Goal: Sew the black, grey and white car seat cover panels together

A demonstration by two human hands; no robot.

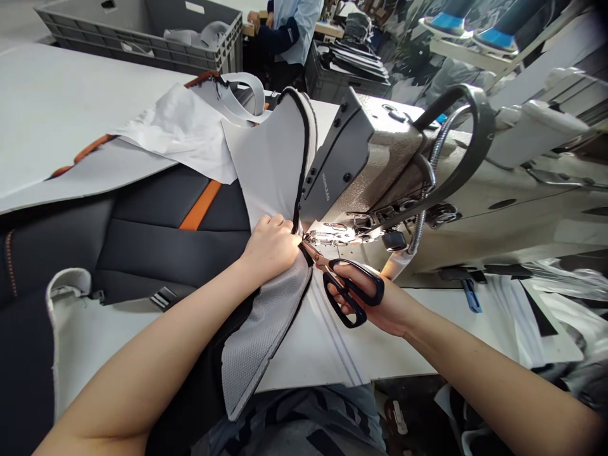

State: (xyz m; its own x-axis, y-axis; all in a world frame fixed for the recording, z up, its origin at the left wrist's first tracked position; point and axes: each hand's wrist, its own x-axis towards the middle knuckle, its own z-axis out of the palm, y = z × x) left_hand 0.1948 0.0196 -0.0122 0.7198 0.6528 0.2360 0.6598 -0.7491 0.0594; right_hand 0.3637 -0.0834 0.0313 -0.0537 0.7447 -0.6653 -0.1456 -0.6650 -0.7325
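Fingers curled, my left hand point(272, 248) grips the edge of a black seat cover point(175, 250) with an orange stripe and grey-white backing. My right hand point(375, 297) holds black-handled scissors point(354, 288), its fingers through the loops. The scissor blades point at the cover's seam, right beside my left fingertips and close to the lit needle area of a sewing machine point(339, 152). What lies between the blade tips is too small to tell. A grey mesh flap point(266, 345) of the cover hangs toward my lap.
A grey crate point(142, 50) with pale pieces stands at the back left of the white table point(42, 107). Beyond it is a person in light blue point(294, 28), near a dark bin point(349, 82). Thread cones point(498, 31) stand upper right. A small blue tool point(472, 296) lies right.
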